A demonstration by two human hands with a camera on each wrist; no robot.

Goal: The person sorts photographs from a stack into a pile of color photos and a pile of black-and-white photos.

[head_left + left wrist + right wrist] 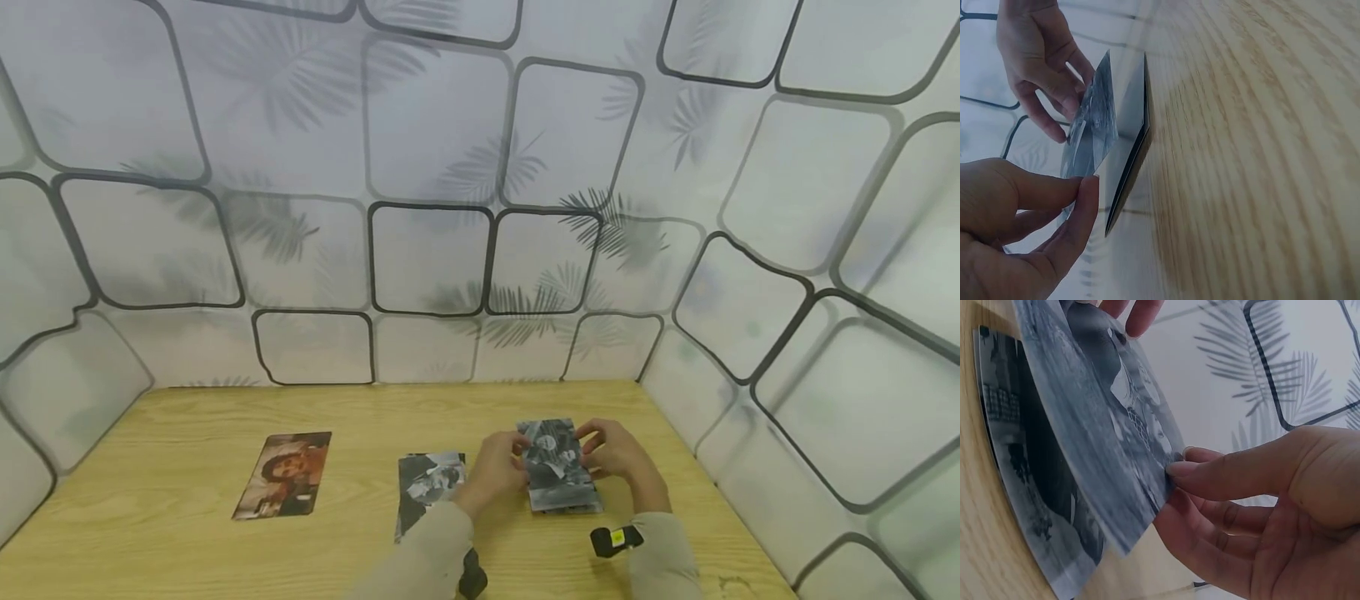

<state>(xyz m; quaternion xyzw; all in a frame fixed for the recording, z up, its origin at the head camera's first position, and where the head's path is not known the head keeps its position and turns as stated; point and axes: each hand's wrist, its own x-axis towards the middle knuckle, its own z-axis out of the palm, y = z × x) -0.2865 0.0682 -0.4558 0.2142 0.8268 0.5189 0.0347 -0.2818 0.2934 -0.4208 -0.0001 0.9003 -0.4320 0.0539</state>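
Observation:
A black-and-white photo (553,454) is lifted by both hands just above a small stack of photos (566,498) lying on the wooden table (187,550). My left hand (501,465) pinches the photo's left edge between thumb and fingers. My right hand (603,450) pinches its right edge. In the left wrist view the raised photo (1091,134) tilts away from the stack (1134,150), with my left hand (1085,182) on its near corner. The right wrist view has my right hand (1172,481) pinching the photo (1097,406) over the stack (1022,500).
A second black-and-white photo (429,487) lies flat left of the stack. A sepia portrait photo (283,475) lies farther left. Walls (450,250) patterned with tiles and leaves enclose the table at the back and on both sides. Black wrist devices (615,540) sit on my sleeves.

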